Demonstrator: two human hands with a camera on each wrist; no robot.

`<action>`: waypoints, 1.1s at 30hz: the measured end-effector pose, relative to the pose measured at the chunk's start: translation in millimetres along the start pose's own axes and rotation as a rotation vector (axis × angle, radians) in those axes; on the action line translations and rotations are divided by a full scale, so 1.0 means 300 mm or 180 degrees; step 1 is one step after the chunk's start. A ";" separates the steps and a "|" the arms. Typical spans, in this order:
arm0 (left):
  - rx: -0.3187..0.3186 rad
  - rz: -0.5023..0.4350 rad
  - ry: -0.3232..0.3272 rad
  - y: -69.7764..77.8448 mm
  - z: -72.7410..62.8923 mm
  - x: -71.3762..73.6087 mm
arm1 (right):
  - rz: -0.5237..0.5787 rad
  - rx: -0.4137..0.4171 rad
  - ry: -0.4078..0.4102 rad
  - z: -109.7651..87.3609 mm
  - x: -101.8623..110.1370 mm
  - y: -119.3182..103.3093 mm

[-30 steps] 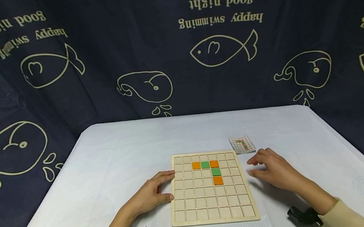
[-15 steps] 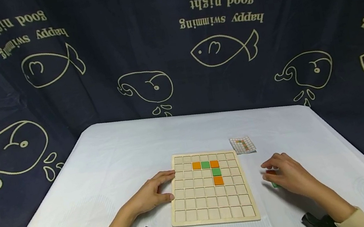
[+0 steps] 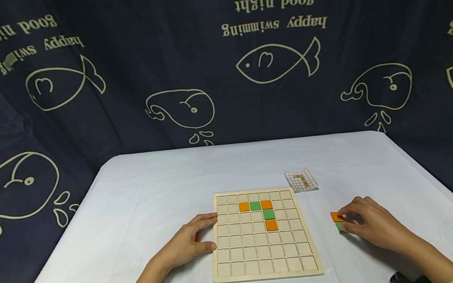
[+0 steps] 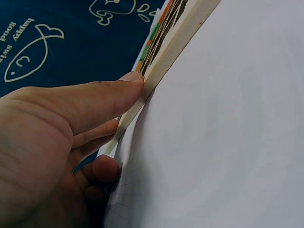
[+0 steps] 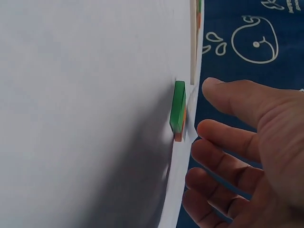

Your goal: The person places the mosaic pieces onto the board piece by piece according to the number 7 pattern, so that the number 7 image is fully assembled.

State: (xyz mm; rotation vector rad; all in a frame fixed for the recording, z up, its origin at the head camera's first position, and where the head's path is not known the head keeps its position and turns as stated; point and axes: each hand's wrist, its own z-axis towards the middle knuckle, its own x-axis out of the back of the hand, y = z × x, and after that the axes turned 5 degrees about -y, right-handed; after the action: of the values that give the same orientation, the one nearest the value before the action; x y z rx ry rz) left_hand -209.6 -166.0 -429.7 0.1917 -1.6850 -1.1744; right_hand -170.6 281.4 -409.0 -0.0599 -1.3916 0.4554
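A wooden grid board (image 3: 246, 255) lies on the white table, several orange and green square tiles set in its upper cells. My left hand (image 3: 189, 241) touches the board's left edge; in the left wrist view the thumb (image 4: 111, 99) lies against its rim. Right of the board, my right hand (image 3: 370, 222) hovers at two loose tiles, an orange tile (image 3: 336, 216) and a green tile (image 3: 340, 227). In the right wrist view a gap shows between thumb and fingers, and the green tile (image 5: 177, 108) stands apart from them.
A small printed card (image 3: 301, 181) with a coloured grid pattern lies beyond the board's upper right corner. Behind the white table (image 3: 160, 178) hangs a dark curtain (image 3: 206, 28) with fish and whale drawings.
My right hand has moved right and nearer to me, from beside the board's right edge to the loose tiles. The left hand and the board have stayed still.
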 end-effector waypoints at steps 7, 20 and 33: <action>-0.0021 0.0009 -0.0006 0.002 0.002 -0.002 | -0.0049 -0.0092 -0.0105 -0.014 0.004 0.017; -0.0084 0.0044 -0.0012 0.002 0.004 -0.004 | -0.0111 -0.0140 -0.0246 -0.033 -0.007 0.035; -0.0093 0.0044 -0.0023 0.000 0.002 -0.004 | -0.0151 -0.0076 -0.0332 -0.030 -0.011 0.032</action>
State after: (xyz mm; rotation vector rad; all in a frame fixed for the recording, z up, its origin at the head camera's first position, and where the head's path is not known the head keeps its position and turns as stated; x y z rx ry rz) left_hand -209.5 -164.9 -430.6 0.1576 -1.6719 -1.1901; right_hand -165.1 291.0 -416.8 -0.0228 -1.4978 0.4070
